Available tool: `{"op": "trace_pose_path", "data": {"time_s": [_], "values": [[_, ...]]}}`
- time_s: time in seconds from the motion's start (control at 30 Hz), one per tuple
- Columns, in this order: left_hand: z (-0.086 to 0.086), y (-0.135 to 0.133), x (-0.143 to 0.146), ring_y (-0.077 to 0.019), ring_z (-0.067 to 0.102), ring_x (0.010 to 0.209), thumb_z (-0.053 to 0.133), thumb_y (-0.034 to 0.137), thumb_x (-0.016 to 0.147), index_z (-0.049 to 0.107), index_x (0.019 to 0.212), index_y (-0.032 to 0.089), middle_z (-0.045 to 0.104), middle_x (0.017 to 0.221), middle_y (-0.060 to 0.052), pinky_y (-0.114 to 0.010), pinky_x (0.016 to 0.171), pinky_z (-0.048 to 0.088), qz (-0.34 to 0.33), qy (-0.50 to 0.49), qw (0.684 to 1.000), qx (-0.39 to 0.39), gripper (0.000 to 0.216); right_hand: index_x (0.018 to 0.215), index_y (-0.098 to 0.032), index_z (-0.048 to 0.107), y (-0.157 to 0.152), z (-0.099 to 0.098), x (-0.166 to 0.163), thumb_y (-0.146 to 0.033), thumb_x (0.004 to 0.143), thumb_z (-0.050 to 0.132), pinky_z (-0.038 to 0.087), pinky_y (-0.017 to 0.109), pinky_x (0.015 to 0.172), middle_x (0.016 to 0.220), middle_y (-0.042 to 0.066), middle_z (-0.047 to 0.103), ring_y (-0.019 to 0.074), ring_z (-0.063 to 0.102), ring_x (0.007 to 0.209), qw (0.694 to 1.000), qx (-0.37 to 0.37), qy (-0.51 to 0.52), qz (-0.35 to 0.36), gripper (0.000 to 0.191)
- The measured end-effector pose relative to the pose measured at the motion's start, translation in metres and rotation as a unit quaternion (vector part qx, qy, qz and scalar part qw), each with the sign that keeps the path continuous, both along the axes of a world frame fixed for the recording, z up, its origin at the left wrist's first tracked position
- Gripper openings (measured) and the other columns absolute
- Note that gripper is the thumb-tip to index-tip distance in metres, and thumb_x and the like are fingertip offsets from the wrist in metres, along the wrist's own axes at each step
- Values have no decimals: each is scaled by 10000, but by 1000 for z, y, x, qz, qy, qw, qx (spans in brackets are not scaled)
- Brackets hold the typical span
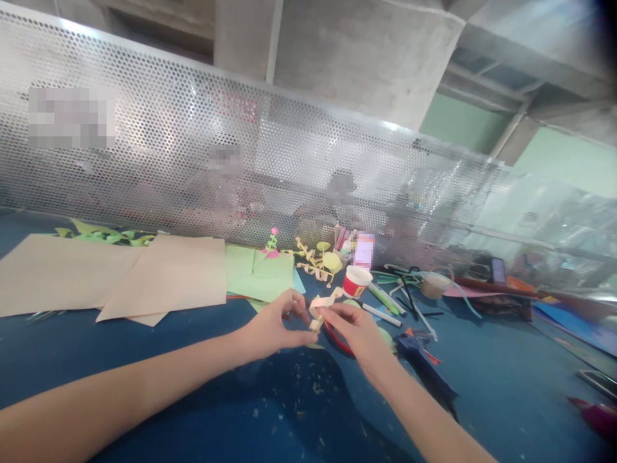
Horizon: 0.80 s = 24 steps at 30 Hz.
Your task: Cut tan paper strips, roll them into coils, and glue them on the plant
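A curled, cream-coloured paper strip [326, 301] is held up over the middle of the blue table. My right hand [357, 331] pinches it between thumb and fingers. On the other side, my left hand [277, 325] curves its thumb and index finger around the strip's lower end, their tips close together on it. Just behind my hands stands a red-and-white paper cup [357, 283]. A red ring-shaped thing [337, 341] lies under my right hand, partly hidden. Right of that hand is a dark blue glue gun [424, 360].
Beige paper sheets [183, 276] and green sheets [260, 273] lie at left and centre. Yellow paper plant pieces [318, 258], markers [380, 313] and pipe cleaners [409, 296] spread behind my hands. A perforated metal screen [289, 161] borders the table's back, with people behind it.
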State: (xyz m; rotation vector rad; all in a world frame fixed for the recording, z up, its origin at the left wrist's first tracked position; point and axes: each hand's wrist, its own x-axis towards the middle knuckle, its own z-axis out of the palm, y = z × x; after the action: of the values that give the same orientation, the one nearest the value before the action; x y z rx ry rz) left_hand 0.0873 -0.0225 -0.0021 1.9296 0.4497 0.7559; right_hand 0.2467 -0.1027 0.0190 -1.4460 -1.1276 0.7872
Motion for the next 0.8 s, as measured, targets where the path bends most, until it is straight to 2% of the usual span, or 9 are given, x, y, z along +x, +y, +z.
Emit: {"op": "trace_pose_path", "data": {"time_s": [0.1,0.23,0.3,0.47,0.57,0.67,0.8], "values": [[3,-6,0,-153,533,806,693,300,659,417,860,207,594,829,3,-314,785,394,23,-10,999,21,353,771,-168,708,0,0,-1,-432,651,664,409,298,699,761,41,694,200,577,745,1000,0,-15,-6,293],[11,-14,0,-141,520,802,575,306,773,510,850,195,567,824,-2,-299,801,398,35,-21,997,72,150,733,-166,691,-1,0,-1,-443,659,652,391,272,626,681,15,660,164,544,655,1000,-1,-23,-8,290],[13,-16,1,-144,531,817,530,294,804,557,883,197,579,846,-11,-294,802,403,27,-24,996,84,128,721,-167,687,-1,0,0,-453,665,646,378,258,591,650,3,643,151,527,622,1000,2,-29,-7,293],[11,-12,-1,-161,543,855,516,227,790,578,851,196,596,887,-26,-295,804,415,41,-15,995,88,93,712,-163,686,0,-1,2,-464,669,644,377,251,566,632,4,637,149,525,602,1000,4,-28,0,307],[9,-9,-2,-158,533,813,563,295,766,555,778,187,579,846,-22,-290,778,419,47,-4,995,92,110,755,-162,703,0,-1,3,-449,667,654,405,262,621,699,20,672,172,565,668,1000,4,-14,7,304],[8,-5,-1,-152,529,766,602,364,737,522,731,180,561,789,-13,-285,740,429,48,-2,997,62,202,802,-177,718,0,-1,3,-443,660,662,428,286,693,773,31,697,208,591,763,1000,7,-5,8,306],[3,0,1,-146,549,773,562,339,776,503,764,175,576,798,-14,-287,738,436,2,-16,1000,-18,175,868,-201,714,0,-4,4,-433,680,646,433,296,726,811,23,697,210,591,794,1000,13,-18,19,306]]}}
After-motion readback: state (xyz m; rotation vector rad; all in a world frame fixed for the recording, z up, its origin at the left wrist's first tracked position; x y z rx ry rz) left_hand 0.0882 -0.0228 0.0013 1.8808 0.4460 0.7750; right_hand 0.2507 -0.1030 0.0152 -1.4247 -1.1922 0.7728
